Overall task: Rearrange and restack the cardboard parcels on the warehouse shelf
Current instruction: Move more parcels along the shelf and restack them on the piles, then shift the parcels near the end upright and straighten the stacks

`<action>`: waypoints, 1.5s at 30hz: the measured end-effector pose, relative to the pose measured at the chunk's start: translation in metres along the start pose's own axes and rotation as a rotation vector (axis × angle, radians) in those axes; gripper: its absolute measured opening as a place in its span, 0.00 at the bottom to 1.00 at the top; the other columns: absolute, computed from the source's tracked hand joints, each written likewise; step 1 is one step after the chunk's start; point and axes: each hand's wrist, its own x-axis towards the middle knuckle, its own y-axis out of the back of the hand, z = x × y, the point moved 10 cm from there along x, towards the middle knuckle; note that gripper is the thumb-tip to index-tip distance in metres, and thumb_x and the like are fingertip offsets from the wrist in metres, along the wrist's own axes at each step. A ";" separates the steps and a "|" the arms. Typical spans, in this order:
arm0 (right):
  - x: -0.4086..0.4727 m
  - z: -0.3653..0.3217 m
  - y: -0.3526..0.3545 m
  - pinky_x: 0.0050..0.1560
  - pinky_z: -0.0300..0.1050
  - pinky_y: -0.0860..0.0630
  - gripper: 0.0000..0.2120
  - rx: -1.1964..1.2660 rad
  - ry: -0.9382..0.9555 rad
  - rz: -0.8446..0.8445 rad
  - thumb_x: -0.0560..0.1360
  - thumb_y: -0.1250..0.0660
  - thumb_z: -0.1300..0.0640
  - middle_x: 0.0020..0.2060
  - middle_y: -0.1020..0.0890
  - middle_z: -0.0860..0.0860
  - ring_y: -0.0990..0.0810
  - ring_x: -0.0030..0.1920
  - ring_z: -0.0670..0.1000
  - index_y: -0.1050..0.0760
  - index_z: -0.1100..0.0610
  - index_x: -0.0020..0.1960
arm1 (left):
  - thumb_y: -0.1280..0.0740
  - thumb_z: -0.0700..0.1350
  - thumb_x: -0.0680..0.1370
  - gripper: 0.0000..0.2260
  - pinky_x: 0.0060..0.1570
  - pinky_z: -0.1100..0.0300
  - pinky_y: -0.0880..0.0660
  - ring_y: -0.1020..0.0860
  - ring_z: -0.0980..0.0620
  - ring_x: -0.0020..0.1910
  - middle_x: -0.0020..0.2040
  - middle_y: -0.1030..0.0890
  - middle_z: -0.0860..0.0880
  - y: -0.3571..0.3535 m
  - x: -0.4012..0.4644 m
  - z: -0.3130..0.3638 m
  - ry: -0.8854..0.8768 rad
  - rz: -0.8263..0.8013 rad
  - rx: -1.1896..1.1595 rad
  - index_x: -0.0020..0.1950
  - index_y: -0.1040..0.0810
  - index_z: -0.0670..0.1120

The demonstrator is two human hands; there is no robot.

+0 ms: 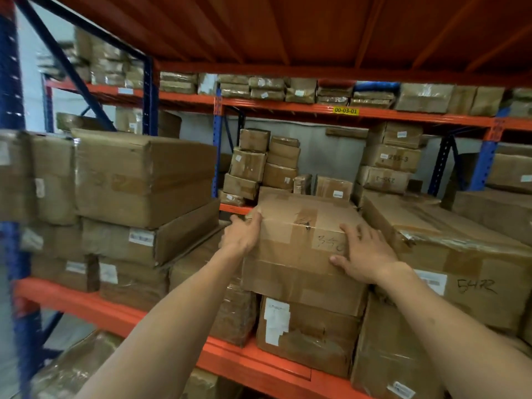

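A taped cardboard parcel (299, 234) with a handwritten number sits at the middle of the shelf, on top of a lower parcel (313, 338) with white labels. My left hand (244, 234) grips its upper left corner, fingers curled over the edge. My right hand (362, 257) lies flat against its front right face, fingers spread, just beside the large parcel marked 5472 (460, 254). To the left stands a stack of big parcels (144, 180). Between that stack and the held parcel is a gap with a lower wrapped parcel (230, 309).
The orange shelf beam (138, 315) runs along the front below the parcels. Blue uprights (8, 197) frame the left side. Small parcels (259, 165) are stacked on a rear rack. The orange deck (288, 27) of the upper shelf hangs close overhead.
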 end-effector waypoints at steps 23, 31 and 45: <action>0.131 -0.450 0.118 0.74 0.73 0.47 0.61 0.248 0.494 0.058 0.59 0.25 0.26 0.79 0.69 0.50 0.58 0.79 0.67 0.63 0.32 0.77 | 0.21 0.70 0.58 0.63 0.71 0.39 0.35 0.38 0.35 0.75 0.79 0.46 0.39 0.314 0.128 -0.200 0.023 0.198 -0.210 0.82 0.52 0.50; 0.163 -0.472 0.116 0.66 0.58 0.29 0.52 0.507 0.411 0.122 0.58 0.21 0.32 0.70 0.31 0.53 0.31 0.69 0.58 0.38 0.40 0.77 | 0.16 0.67 0.52 0.57 0.64 0.44 0.25 0.24 0.45 0.65 0.68 0.25 0.46 0.307 0.173 -0.227 0.029 0.194 -0.490 0.76 0.36 0.52; 0.135 -0.318 0.077 0.62 0.59 0.22 0.56 0.979 0.203 0.175 0.52 0.18 0.31 0.69 0.26 0.47 0.25 0.66 0.54 0.36 0.37 0.76 | 0.13 0.57 0.50 0.58 0.68 0.40 0.30 0.36 0.40 0.67 0.67 0.40 0.41 0.271 0.147 -0.107 -0.159 0.043 -0.236 0.73 0.42 0.60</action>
